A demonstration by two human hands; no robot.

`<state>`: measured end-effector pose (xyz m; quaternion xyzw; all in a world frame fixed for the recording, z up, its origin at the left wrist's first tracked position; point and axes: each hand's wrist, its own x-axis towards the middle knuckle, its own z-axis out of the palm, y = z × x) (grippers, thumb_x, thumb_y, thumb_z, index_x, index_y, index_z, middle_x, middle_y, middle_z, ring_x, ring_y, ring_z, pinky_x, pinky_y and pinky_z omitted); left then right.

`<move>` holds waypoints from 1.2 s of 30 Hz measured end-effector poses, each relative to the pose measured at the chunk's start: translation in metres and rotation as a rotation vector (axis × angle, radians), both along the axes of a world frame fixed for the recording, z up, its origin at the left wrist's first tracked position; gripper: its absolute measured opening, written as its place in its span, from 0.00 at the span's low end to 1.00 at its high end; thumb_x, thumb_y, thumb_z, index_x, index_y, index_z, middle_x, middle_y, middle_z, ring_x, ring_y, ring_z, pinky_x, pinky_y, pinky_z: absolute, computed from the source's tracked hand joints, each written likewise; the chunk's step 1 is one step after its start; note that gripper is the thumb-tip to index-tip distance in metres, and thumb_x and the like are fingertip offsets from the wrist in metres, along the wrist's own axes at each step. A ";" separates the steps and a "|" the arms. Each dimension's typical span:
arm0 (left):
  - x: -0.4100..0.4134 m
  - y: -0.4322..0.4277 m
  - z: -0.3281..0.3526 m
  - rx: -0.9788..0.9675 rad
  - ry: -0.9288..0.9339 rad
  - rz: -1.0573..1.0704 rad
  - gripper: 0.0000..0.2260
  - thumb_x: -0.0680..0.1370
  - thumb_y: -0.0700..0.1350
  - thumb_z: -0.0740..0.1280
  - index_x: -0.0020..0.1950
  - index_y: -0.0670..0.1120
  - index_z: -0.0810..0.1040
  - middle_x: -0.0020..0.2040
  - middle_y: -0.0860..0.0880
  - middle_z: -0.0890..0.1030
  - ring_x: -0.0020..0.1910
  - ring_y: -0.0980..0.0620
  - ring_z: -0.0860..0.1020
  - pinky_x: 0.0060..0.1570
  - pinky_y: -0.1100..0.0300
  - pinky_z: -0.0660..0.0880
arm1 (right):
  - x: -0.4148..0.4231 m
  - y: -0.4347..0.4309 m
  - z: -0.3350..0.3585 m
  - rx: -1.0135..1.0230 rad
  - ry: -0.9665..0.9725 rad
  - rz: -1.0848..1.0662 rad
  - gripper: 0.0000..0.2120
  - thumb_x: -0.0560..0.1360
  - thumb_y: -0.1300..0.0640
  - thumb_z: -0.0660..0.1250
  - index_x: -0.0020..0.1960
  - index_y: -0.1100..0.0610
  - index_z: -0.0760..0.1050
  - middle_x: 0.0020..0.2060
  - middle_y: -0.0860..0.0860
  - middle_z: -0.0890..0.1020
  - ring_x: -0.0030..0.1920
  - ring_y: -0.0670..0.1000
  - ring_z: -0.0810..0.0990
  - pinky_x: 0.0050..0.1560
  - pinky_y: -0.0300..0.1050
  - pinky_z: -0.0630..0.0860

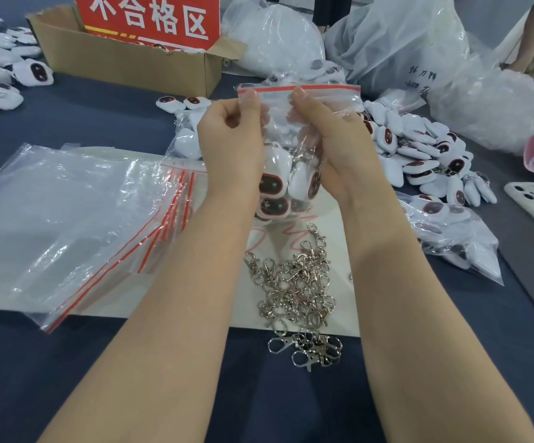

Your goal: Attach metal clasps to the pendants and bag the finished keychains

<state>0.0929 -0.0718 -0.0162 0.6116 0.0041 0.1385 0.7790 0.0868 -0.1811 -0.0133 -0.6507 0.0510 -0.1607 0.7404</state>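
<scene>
Dark counter point(67, 362) lay beneath the zip bag point(273, 102) of keychains point(272, 187), held mid-scene. Left hand point(230, 139) and right hand point(332, 145) each clamped a grip on its seal point(323, 88), the best hold; film looked soft, slippery, bottom-heavy

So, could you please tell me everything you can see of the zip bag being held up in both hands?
The zip bag is clear, crinkled plastic with a red strip along its top edge. It is held upright, the left hand and right hand each pinching it just below the strip. Its lower part bulges with white keychains with dark, red-rimmed faces and metal clasps. Whether the seal is shut cannot be told.
</scene>
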 end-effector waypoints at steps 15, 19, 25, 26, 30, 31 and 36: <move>-0.002 -0.002 0.000 0.044 0.016 -0.007 0.09 0.78 0.46 0.65 0.44 0.42 0.78 0.37 0.51 0.79 0.39 0.56 0.76 0.45 0.64 0.75 | 0.002 0.001 -0.002 -0.024 0.065 0.005 0.12 0.71 0.59 0.74 0.29 0.55 0.82 0.32 0.52 0.81 0.30 0.47 0.74 0.31 0.35 0.73; -0.003 -0.003 -0.002 0.076 0.038 -0.046 0.10 0.77 0.45 0.66 0.37 0.44 0.74 0.31 0.53 0.72 0.33 0.55 0.70 0.37 0.64 0.69 | 0.001 0.003 -0.002 -0.067 0.099 0.006 0.13 0.71 0.56 0.73 0.28 0.53 0.82 0.37 0.55 0.78 0.31 0.47 0.71 0.34 0.38 0.71; -0.004 -0.003 0.000 0.109 0.031 -0.060 0.09 0.77 0.44 0.66 0.36 0.47 0.76 0.31 0.55 0.75 0.32 0.60 0.72 0.31 0.73 0.69 | 0.001 0.004 -0.002 -0.092 0.104 0.002 0.13 0.71 0.56 0.73 0.28 0.53 0.82 0.35 0.53 0.78 0.33 0.49 0.69 0.40 0.43 0.68; -0.004 -0.003 0.001 0.103 0.025 -0.066 0.09 0.77 0.43 0.66 0.37 0.48 0.76 0.32 0.55 0.76 0.33 0.60 0.73 0.31 0.74 0.69 | 0.001 0.004 -0.002 -0.091 0.101 0.005 0.13 0.71 0.56 0.73 0.28 0.53 0.82 0.34 0.53 0.78 0.33 0.49 0.69 0.40 0.44 0.68; -0.005 -0.002 0.001 0.083 0.019 -0.057 0.09 0.77 0.42 0.65 0.36 0.49 0.76 0.32 0.55 0.76 0.33 0.59 0.73 0.31 0.74 0.69 | 0.001 0.006 -0.002 -0.074 0.084 0.021 0.14 0.71 0.58 0.72 0.27 0.54 0.81 0.30 0.52 0.77 0.33 0.52 0.67 0.38 0.45 0.65; -0.005 -0.002 0.001 0.083 0.019 -0.052 0.09 0.76 0.42 0.65 0.37 0.49 0.77 0.33 0.55 0.77 0.34 0.59 0.73 0.32 0.74 0.69 | 0.001 0.006 -0.002 -0.068 0.079 0.027 0.14 0.71 0.58 0.72 0.26 0.54 0.81 0.30 0.52 0.76 0.33 0.52 0.66 0.37 0.45 0.64; -0.004 -0.003 0.000 0.097 0.028 -0.036 0.05 0.77 0.44 0.65 0.45 0.45 0.79 0.40 0.53 0.79 0.39 0.59 0.76 0.37 0.72 0.71 | 0.000 0.006 -0.002 -0.041 0.074 0.034 0.14 0.71 0.58 0.73 0.27 0.53 0.81 0.29 0.50 0.79 0.30 0.48 0.69 0.34 0.43 0.65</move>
